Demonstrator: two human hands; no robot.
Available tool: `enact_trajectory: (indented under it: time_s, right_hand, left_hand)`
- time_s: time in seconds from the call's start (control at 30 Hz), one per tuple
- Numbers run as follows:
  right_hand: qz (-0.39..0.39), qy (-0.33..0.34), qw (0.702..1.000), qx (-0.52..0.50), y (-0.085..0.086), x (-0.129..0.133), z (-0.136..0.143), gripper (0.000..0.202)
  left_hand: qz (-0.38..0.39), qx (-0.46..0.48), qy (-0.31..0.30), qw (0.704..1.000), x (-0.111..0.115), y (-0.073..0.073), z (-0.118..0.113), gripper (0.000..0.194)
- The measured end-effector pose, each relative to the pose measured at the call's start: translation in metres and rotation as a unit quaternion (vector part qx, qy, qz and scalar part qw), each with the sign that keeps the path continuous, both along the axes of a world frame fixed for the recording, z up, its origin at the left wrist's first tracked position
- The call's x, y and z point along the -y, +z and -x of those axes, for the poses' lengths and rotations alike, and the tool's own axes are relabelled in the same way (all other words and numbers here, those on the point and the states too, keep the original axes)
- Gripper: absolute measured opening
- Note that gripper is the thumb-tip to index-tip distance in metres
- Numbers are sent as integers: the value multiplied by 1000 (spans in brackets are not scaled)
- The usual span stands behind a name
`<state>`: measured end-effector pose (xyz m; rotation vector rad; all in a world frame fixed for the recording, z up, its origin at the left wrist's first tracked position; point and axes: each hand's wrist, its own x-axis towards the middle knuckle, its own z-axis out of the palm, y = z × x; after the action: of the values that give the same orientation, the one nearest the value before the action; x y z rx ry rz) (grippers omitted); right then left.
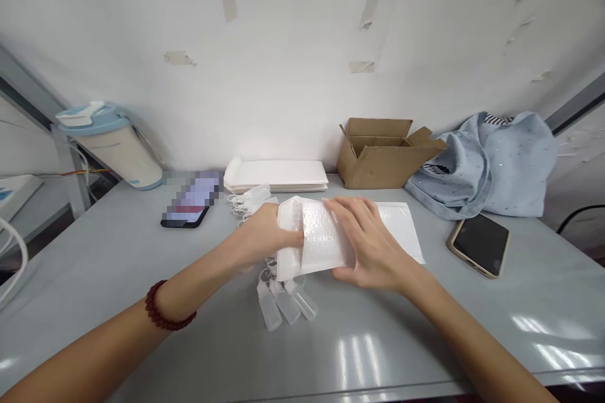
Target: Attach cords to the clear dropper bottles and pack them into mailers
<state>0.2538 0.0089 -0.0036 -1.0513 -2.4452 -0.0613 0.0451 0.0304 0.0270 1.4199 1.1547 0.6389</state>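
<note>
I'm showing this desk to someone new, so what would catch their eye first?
Probably the shiny white bubble envelope at the centre, held between the left hand and right hand. Next, the small translucent bottles just below it in the picture. Behind and to the right stand an open cardboard box and a pale blue bag.

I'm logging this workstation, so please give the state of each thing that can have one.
White bubble mailer: held by left hand and right hand, bubbled side showing
Small translucent containers: lying in clusters, contents unclear
White envelopes: stacked flat
Cardboard box: open, flaps unfolded
Black phone: face up, screen lit
Tan-edged phone: face up, screen dark
Tumbler: standing, lid on
Blue bag: slumped
Bracelet: worn on left wrist
</note>
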Motion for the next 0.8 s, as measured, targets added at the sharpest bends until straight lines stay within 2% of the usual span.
enact_trajectory:
  time_s: [0.13, 0.27, 0.37, 0.43, 0.53, 0.6, 0.7, 0.8]
  right_hand:
    - [-37, 6, 999, -10, -5, -4, -4, 80]
    - [-61, -12, 997, -39, -9, -10, -10, 69]
    - [-64, -46, 996, -37, -9, -13, -14, 64]
    - [-55, -73, 995, -27, -9, -15, -15, 61]
    - [-41, -96, 994, -16, -11, -18, -16, 57]
    - [-29, -105, 994, -11, -12, -19, -16, 55]
    - [-17, -121, 993, -5, -14, -21, -17, 52]
    - [-18, -127, 992, 0, -15, -21, -18, 52]
  left_hand:
    - [-29, -72, 19, 997, -12, 0, -3, 5]
    - [-27, -46, 15, 998, -16, 4, 2, 13]
    - [-94, -71, 58, 991, -13, 7, 14, 19]
    - [-146, -104, 62, 982, -9, 7, 24, 19]
    - [-226, -175, 26, 958, -3, 0, 40, 19]
    - [-244, -233, -13, 941, 0, -6, 50, 20]
    - [-207, -285, -57, 934, 6, -15, 59, 21]
    - [-176, -302, -68, 934, 12, -23, 59, 23]
